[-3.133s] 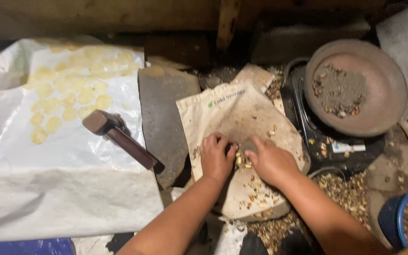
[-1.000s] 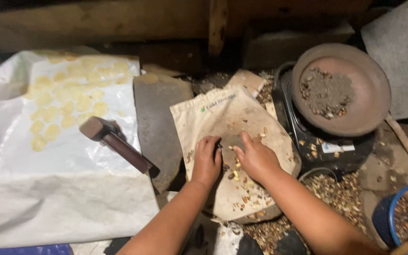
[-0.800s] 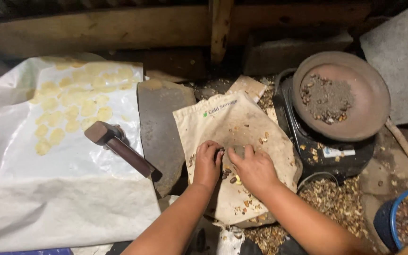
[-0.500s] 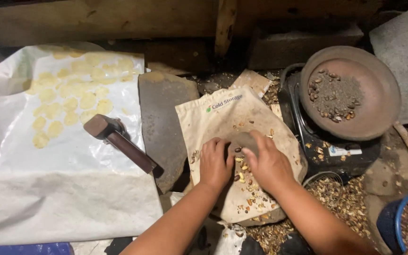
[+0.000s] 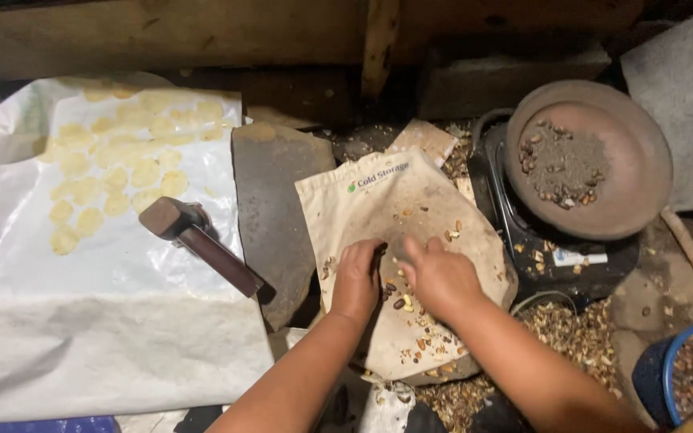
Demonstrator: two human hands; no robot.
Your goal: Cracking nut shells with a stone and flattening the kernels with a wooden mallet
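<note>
A beige cloth bag (image 5: 399, 240) lies flat at centre, with a small green-and-dark printed label near its upper left corner. A white tube (image 5: 579, 258) with dark print lies on the black tray (image 5: 523, 240) to its right.

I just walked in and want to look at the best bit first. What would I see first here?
You'd first see the left hand and right hand side by side on a beige cloth sack in the middle, picking through small brown nut pieces. To the left, a wooden mallet lies on a white sheet with pale yellow discs. Upper right sits a round brown pan of gritty bits.
</note>
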